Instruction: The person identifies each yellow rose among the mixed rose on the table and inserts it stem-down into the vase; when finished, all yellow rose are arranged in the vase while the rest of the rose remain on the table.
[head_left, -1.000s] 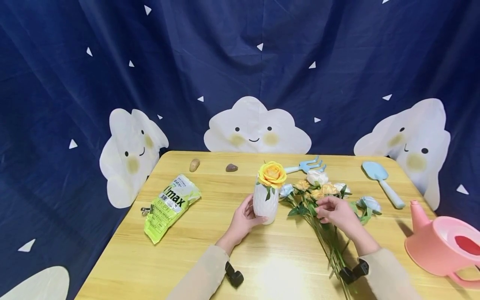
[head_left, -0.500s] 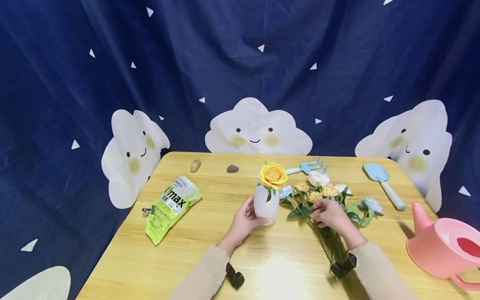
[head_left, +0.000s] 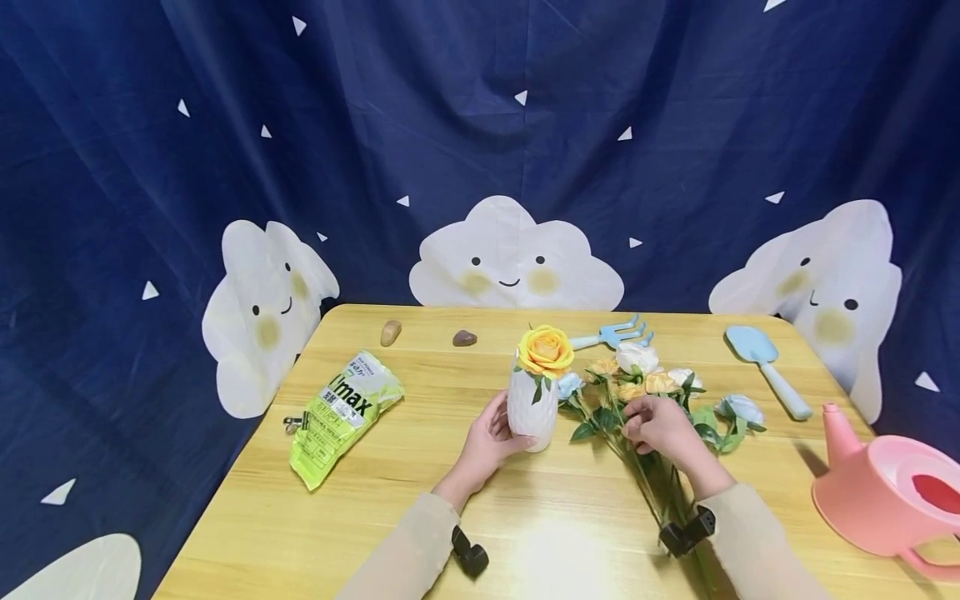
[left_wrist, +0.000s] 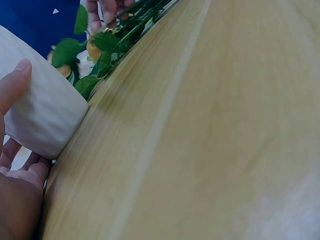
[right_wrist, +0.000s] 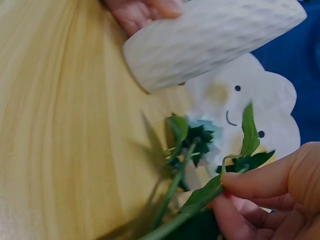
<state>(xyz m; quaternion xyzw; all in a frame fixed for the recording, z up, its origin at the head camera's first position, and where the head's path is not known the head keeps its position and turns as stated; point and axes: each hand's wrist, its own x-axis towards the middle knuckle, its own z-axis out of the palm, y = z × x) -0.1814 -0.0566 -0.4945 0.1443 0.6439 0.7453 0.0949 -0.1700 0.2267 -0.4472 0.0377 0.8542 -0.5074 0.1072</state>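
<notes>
My left hand [head_left: 483,446] grips the white textured vase [head_left: 531,417] low on its side, thumb across the front. The vase stands upright on the table, and a yellow rose [head_left: 546,351] shows at its mouth. To the right, my right hand [head_left: 663,429] is over a bunch of artificial flowers with white, orange and light blue blooms. In the right wrist view its thumb and finger pinch a green flower stem [right_wrist: 187,214] close to the leaves. A light blue flower [right_wrist: 206,134] on another stem lies beside it. The lower stems are partly hidden under my right wrist.
Behind the flowers lies a blue hand rake [head_left: 617,333], with a blue trowel [head_left: 765,358] farther right. A pink watering can [head_left: 881,492] stands at the right edge. On the left are a green bag [head_left: 345,417] and two stones, one tan [head_left: 391,332], one dark [head_left: 464,337].
My right hand has shifted slightly left over the flower stems, and the light blue bloom nearest the vase has moved a little. My left hand stays on the vase.
</notes>
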